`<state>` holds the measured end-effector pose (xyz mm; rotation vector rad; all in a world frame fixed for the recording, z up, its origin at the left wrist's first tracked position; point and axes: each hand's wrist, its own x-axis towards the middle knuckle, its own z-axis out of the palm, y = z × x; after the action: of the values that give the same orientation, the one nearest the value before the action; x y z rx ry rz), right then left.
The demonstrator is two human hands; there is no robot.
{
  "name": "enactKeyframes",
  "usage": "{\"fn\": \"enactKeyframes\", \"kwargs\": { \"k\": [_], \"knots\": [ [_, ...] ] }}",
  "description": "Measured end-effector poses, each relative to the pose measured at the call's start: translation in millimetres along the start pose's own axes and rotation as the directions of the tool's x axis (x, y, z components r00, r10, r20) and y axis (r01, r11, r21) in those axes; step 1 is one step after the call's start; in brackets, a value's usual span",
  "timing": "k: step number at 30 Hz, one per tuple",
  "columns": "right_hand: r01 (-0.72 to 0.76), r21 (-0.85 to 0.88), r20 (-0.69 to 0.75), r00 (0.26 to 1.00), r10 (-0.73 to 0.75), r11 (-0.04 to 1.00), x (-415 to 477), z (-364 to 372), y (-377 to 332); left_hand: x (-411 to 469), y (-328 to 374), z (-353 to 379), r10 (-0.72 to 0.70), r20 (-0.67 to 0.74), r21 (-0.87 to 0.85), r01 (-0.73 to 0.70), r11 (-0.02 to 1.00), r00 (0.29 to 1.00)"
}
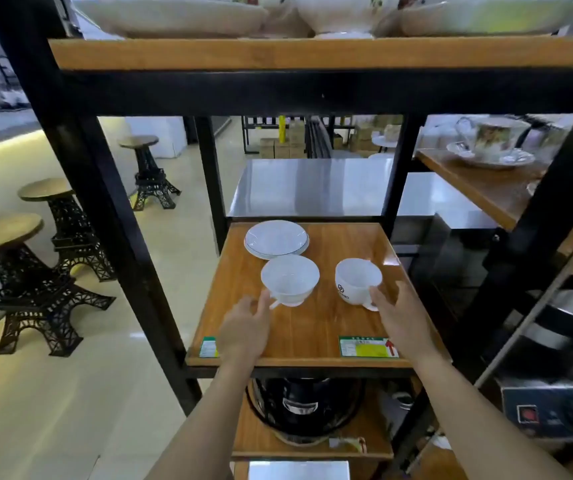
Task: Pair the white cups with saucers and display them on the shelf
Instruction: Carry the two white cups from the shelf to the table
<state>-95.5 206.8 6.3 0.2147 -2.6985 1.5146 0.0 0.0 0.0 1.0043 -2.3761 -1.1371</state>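
Observation:
Two white cups stand on the wooden shelf [312, 323]. The left cup [290, 278] is plain and footed; the right cup [357, 282] carries a dark logo. Behind the left cup lies a stack of white saucers [276, 239]. My left hand [245, 325] is stretched out with its fingertips at the left cup's handle, fingers apart. My right hand [401, 313] reaches in from the right, its fingertips touching the right cup's handle. Neither cup is lifted.
Black metal uprights [112, 237] frame the shelf. The shelf above holds flowered dishes [344, 12]. A flowered cup on a saucer [492, 143] sits on the right-hand shelf. A black cooker [300, 407] stands below. Tower-shaped stools [32, 282] stand on the floor at left.

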Motion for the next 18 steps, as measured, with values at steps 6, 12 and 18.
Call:
{"fn": "enactKeyframes", "kwargs": {
  "k": [6, 12, 18],
  "knots": [
    [-0.333, 0.211, 0.111, 0.942, 0.316, 0.919, 11.8, 10.6, 6.8, 9.9, 6.8, 6.4, -0.093, 0.089, -0.387, 0.120, 0.914, 0.992],
    [-0.444, 0.193, 0.307, 0.874, 0.376, 0.875, 19.9, 7.7, -4.4, 15.4, 21.9, 8.6, -0.263, 0.332, -0.638, 0.421, 0.645, 0.906],
    [-0.457, 0.272, 0.361, 0.864, 0.350, 0.847, 16.1, 0.1, -9.6, 10.6, 24.5, 12.5, -0.291, 0.304, -0.695, 0.420, 0.584, 0.907]
  ]
}}
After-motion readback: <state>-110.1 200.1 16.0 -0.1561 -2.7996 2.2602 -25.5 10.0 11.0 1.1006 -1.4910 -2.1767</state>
